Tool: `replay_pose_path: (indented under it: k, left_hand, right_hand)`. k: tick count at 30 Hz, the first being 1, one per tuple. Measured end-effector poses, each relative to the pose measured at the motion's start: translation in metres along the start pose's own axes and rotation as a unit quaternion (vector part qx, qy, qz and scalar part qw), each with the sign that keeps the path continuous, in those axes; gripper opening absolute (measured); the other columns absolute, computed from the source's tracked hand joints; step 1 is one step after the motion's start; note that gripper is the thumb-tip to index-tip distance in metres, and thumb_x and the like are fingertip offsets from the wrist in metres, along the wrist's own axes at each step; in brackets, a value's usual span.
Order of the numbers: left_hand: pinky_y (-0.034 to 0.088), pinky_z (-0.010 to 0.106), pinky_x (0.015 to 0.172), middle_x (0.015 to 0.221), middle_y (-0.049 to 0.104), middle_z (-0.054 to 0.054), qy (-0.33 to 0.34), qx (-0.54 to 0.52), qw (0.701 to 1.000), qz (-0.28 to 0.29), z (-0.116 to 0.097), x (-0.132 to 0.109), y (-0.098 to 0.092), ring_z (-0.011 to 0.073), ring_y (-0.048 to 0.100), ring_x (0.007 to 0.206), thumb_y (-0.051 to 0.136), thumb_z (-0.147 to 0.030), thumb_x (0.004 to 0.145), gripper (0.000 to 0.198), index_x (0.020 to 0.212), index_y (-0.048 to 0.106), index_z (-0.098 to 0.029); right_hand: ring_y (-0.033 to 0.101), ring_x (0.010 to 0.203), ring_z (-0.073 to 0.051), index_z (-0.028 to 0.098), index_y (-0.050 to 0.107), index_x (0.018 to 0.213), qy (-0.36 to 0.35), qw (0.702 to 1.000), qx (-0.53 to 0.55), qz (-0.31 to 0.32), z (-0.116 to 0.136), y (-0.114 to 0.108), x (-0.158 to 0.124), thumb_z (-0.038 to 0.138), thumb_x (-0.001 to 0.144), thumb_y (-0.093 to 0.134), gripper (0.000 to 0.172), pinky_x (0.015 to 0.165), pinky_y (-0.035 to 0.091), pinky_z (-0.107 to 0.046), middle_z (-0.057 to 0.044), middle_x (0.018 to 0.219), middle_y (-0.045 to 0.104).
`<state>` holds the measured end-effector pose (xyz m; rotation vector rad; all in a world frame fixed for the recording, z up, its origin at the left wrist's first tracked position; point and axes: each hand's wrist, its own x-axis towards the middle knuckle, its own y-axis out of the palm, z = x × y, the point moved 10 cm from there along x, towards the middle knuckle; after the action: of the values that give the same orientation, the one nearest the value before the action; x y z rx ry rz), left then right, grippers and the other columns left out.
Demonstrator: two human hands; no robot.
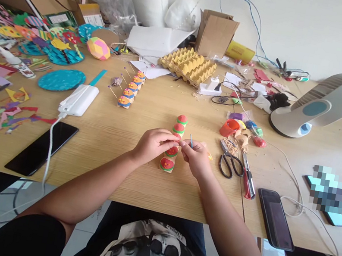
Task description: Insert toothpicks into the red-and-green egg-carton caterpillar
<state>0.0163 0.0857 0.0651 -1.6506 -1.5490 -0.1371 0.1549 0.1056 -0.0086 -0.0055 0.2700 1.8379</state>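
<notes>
A strip of egg-carton cups [167, 164] runs away from me on the table, its bumps covered in red and green, with small faces on the near ones. My left hand [157, 144] is closed in a pinch over the middle cup and hides part of it. Just to its right, my right hand [198, 158] is closed too, with a thin blue stick [191, 141] poking up from its fingers. The fingertips of both hands meet above the strip. Whatever small piece lies between them is hidden.
A second strip [124, 102] in blue and orange carries pins at the back left. Scissors [231, 160], a red utility knife [249, 180], a red cup [230, 128] and a phone [275, 217] lie right. A power bank [79, 99] and another phone [43, 148] lie left. A fan [312, 108] stands back right.
</notes>
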Motion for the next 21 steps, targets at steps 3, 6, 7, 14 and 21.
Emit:
replay_pose_path:
  k: [3,6,7,14,21]
  left_hand:
    - [0.057,0.022,0.072,0.095,0.079,0.004,0.001,0.0,1.0,0.005,0.0,0.0,0.002,0.0124,0.072,0.08,0.071,-0.03,0.095,0.012,0.097,0.079,-0.022]
    - [0.056,0.021,0.07,0.092,0.079,0.003,0.01,-0.004,1.0,0.003,-0.004,0.0,0.001,0.0118,0.072,0.078,0.071,-0.029,0.094,0.011,0.093,0.079,-0.021]
    - [0.056,0.021,0.07,0.09,0.078,0.003,0.013,-0.006,1.0,0.001,-0.006,0.0,0.0,0.0114,0.071,0.077,0.071,-0.027,0.094,0.01,0.092,0.079,-0.021]
    - [0.053,0.021,0.066,0.087,0.078,0.002,0.009,0.003,1.0,-0.014,-0.009,0.001,-0.005,0.0111,0.069,0.072,0.071,-0.027,0.094,0.01,0.09,0.079,-0.022]
    - [0.056,0.022,0.071,0.089,0.079,0.002,0.034,0.021,0.999,-0.018,-0.01,0.0,-0.005,0.012,0.072,0.076,0.07,-0.029,0.095,0.012,0.095,0.08,-0.023]
  right_hand:
    - [0.029,0.05,-0.008,0.019,0.07,0.073,-0.011,1.0,-0.028,0.002,0.004,0.001,-0.002,0.064,0.073,0.081,0.047,0.049,0.018,-0.028,0.005,0.053,0.041]
    - [0.029,0.051,-0.008,0.018,0.07,0.073,-0.019,0.999,-0.034,0.007,0.006,0.001,-0.002,0.063,0.075,0.081,0.046,0.05,0.018,-0.028,0.005,0.053,0.042]
    - [0.029,0.05,-0.008,0.018,0.069,0.073,-0.02,0.999,-0.03,0.01,0.006,0.002,-0.002,0.063,0.075,0.08,0.046,0.049,0.017,-0.028,0.005,0.053,0.042]
    - [0.024,0.047,-0.007,0.018,0.071,0.081,0.027,0.997,0.071,0.005,-0.004,0.001,-0.001,0.066,0.071,0.08,0.05,0.048,0.012,-0.028,0.006,0.054,0.043]
    - [0.026,0.047,-0.006,0.018,0.069,0.08,0.032,0.996,0.075,0.021,-0.003,0.005,-0.002,0.054,0.066,0.089,0.043,0.049,0.013,-0.027,0.008,0.053,0.041]
